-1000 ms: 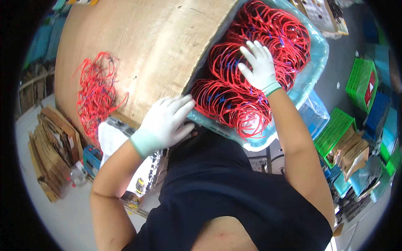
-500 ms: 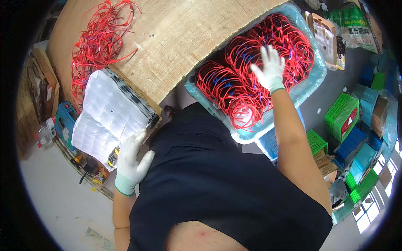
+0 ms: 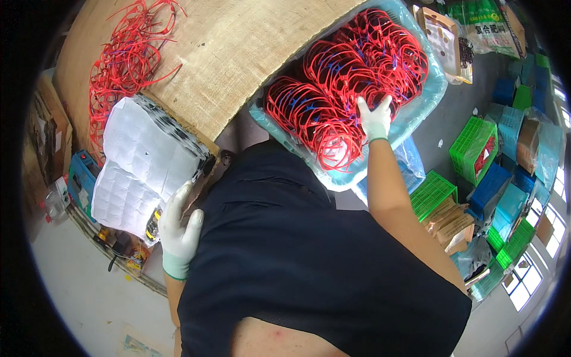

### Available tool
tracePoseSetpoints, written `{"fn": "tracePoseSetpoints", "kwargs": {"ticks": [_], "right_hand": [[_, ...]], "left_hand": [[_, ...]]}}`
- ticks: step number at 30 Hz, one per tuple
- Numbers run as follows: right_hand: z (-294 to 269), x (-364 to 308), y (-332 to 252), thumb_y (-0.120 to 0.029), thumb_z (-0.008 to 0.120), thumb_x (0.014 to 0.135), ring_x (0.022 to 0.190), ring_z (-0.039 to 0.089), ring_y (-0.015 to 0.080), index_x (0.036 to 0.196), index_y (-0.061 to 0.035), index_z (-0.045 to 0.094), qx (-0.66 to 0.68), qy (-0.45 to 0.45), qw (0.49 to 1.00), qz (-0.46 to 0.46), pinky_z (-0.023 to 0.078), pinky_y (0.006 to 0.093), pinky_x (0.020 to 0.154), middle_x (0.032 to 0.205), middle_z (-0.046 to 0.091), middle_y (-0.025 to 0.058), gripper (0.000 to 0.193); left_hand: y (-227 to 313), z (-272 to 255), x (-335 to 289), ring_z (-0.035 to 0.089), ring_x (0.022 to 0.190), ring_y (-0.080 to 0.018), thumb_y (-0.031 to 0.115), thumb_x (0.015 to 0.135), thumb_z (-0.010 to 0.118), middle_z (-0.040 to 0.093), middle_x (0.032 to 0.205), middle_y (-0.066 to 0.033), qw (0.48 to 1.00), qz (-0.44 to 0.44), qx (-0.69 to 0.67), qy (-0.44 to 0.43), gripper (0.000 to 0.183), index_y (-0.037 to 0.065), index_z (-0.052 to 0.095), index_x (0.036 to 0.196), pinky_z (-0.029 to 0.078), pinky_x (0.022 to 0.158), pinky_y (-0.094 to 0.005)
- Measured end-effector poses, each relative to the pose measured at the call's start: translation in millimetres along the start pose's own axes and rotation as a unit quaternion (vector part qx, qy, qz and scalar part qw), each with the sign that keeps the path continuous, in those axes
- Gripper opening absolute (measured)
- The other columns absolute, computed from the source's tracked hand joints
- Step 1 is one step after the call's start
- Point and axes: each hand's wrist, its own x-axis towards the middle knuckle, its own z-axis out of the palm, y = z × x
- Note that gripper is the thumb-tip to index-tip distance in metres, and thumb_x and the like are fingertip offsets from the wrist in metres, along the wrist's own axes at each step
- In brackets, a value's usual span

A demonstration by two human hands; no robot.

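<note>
My right hand [image 3: 376,121], in a white glove, reaches into a light-blue basket [image 3: 437,89] at the far right. It rests at the near edge of the rows of thin red hoops with blue bits [image 3: 333,71], thumb and forefinger spread in a V. Some fingers are hidden among the hoops, and nothing is visibly gripped. My left hand [image 3: 181,229], also white-gloved, is open beside my body, thumb apart from the fingers. It hovers by the near edge of a stack of white dimpled sheets [image 3: 143,149]. A yellow-and-black tool [image 3: 153,225] lies beside its fingers.
A wooden table [image 3: 220,53] extends away, its corner close to the basket. On it lies a tangled heap of red strips [image 3: 128,59]. Green crates [image 3: 473,149], cardboard [image 3: 449,226] and blue bins stand on the floor at right. A blue box [image 3: 83,184] sits at left.
My right hand has drawn back toward me across the hoops, from flat spread fingers to a thumb-and-forefinger V. The left hand stays by the white sheets. The whole view has shifted slightly.
</note>
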Motion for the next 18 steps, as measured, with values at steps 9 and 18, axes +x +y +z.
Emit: {"fn": "tracePoseSetpoints", "kwargs": {"ticks": [9,18], "right_hand": [[-22.9,-9.7,-33.6,-0.076,0.053,0.089,0.135,0.05,0.0457,0.156,0.0002,0.033,-0.063,0.109,0.992,0.016,0.042,0.053,0.111,0.15,0.045,0.031,0.103],[29.8,32.1,-153.2,-0.067,0.049,0.095,0.15,0.032,0.0361,0.153,-0.0163,0.048,-0.183,0.101,0.897,-0.39,0.023,0.0546,0.121,0.162,0.04,0.0164,0.077]], "left_hand": [[6.5,1.7,1.4,0.065,0.124,-0.0326,0.017,0.093,0.069,0.064,0.136,-0.0228,1.0,-0.004,0.011,-0.009,0.051,-0.006,0.057,0.138,0.049,0.107,-0.0393],[6.4,10.8,-1.4,0.064,0.125,-0.0338,0.016,0.091,0.07,0.066,0.134,-0.0213,0.999,-0.027,0.026,0.001,0.05,-0.003,0.06,0.136,0.047,0.108,-0.0391]]}}
